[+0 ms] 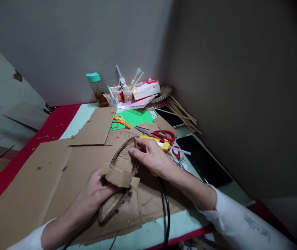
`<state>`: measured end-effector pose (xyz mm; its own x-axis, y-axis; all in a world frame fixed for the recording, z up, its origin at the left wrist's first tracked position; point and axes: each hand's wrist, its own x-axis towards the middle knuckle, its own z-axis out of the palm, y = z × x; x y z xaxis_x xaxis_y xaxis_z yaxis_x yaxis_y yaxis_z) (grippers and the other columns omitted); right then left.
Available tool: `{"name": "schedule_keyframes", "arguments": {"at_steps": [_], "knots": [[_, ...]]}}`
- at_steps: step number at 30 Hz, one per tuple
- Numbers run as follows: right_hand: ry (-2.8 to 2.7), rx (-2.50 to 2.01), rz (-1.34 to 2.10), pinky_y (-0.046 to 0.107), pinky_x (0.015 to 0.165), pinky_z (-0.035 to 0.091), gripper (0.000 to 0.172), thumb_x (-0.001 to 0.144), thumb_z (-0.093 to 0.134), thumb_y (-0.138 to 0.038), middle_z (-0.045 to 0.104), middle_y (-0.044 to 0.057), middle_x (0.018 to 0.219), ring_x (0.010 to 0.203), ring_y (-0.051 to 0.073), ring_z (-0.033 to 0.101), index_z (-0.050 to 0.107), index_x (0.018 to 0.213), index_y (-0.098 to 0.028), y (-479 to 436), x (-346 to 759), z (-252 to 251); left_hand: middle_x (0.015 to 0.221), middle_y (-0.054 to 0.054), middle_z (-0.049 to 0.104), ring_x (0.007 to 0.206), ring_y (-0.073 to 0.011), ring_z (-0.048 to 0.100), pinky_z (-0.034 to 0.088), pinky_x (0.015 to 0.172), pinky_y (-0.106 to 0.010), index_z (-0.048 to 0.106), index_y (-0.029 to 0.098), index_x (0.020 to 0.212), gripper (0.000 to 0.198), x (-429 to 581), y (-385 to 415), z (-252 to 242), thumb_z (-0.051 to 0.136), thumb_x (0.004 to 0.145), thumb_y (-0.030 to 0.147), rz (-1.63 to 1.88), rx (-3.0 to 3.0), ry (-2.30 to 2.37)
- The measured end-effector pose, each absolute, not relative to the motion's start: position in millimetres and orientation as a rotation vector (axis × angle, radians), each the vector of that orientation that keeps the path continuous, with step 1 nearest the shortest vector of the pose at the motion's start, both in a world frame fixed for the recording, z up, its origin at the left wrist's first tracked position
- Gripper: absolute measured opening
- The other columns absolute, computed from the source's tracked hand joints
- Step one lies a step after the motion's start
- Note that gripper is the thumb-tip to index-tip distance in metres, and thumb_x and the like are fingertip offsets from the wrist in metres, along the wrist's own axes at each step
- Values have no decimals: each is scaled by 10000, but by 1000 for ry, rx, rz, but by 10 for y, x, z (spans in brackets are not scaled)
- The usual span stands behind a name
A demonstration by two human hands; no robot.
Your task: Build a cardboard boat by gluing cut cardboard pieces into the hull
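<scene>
My left hand [96,189] grips a small folded cardboard flap [119,177] that sits on a boat-shaped cardboard model [117,205]. My right hand [151,158] rests over the far end of that model, fingers curled and pressing its thin cardboard rim [123,147]. Just beyond the right hand lies a yellow glue gun [161,143], and its black cord [166,211] runs under my right wrist toward the table's front edge. The model lies on a large flat cardboard sheet [46,180].
Red-handled scissors [161,134], orange scissors [121,121], green paper [135,116] and a loose cardboard piece [96,126] lie behind. Cups with sticks [122,92], a bottle [97,89] and a tissue pack [145,89] fill the corner. A dark tablet [203,159] and sticks [182,113] lie along the right wall.
</scene>
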<state>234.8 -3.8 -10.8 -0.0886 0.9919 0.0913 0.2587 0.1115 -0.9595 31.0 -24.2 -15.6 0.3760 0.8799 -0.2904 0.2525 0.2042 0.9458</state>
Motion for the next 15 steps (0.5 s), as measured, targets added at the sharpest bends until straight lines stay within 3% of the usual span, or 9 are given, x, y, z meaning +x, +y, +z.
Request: {"name": "schedule_keyframes", "arguments": {"at_steps": [4,9,15], "knots": [[-1502,-1292,1048,286,606,464,124,860,622,-224,565,-14,611,648,189,553,634,737,-219,-45,2313,-133,743,-43,796,865,-298,740,581,843,-343,814,191,1016,351,355,-261,-89,832,701,347,646,1341,1157],[-1476,-1309,1033,277,626,483,95,853,623,-202,612,-8,651,706,200,604,659,765,-206,-55,2276,-153,919,-57,829,915,-302,729,575,856,-339,799,218,951,279,382,-268,-33,802,697,333,653,1413,1141],[-1465,-1303,1009,286,677,496,95,853,612,-179,645,1,702,743,201,626,669,780,-197,-62,2251,-163,795,-41,809,814,-281,707,569,815,-332,779,223,864,215,377,-270,-48,775,678,331,651,1398,1159]]}}
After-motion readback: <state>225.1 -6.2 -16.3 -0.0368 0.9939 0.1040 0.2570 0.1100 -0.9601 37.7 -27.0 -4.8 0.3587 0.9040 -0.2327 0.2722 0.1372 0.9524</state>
